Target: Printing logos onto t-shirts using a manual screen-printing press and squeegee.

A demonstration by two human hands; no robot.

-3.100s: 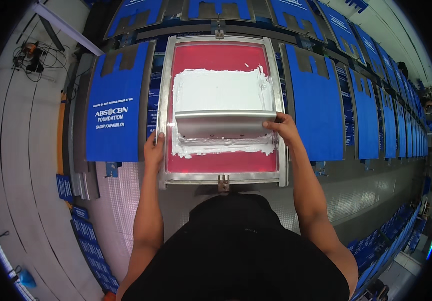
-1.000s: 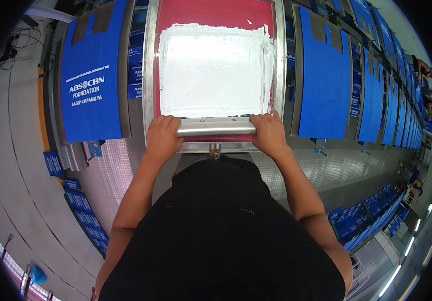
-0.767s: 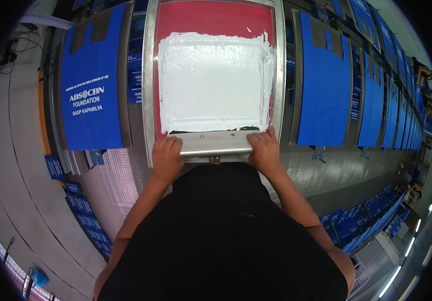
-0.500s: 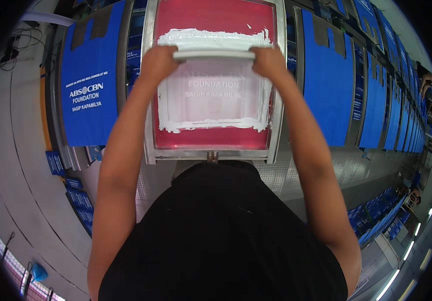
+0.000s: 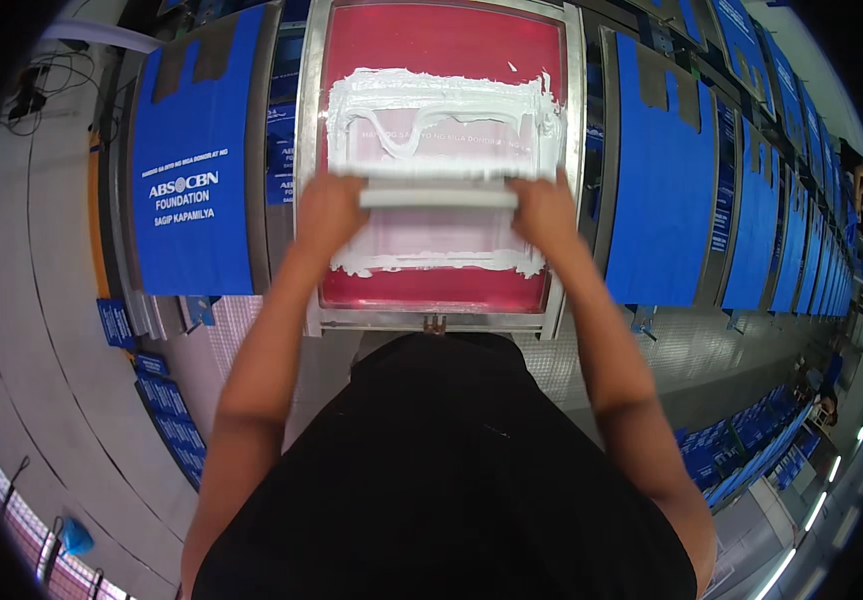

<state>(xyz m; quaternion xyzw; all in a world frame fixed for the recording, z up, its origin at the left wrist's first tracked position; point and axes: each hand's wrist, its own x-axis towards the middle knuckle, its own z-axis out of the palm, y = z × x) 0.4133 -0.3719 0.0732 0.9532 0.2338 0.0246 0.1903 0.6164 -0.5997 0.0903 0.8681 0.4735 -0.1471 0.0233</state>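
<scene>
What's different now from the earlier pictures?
The left hand, first at the side of the frame, now holds the squeegee with the right hand. Since the last picture, the squeegee has slid toward the person, and a curvy white streak shows beyond it. The frame and printed blue sheet stayed put.

One squeegee [image 5: 439, 200], one red framed screen [image 5: 441, 40]; one left hand [image 5: 329, 215], one right hand [image 5: 548, 212]. Lettered blue panel [image 5: 194, 170] at left, one; plain blue panels [image 5: 659, 190] at right, several, the farthest too small to count.
</scene>
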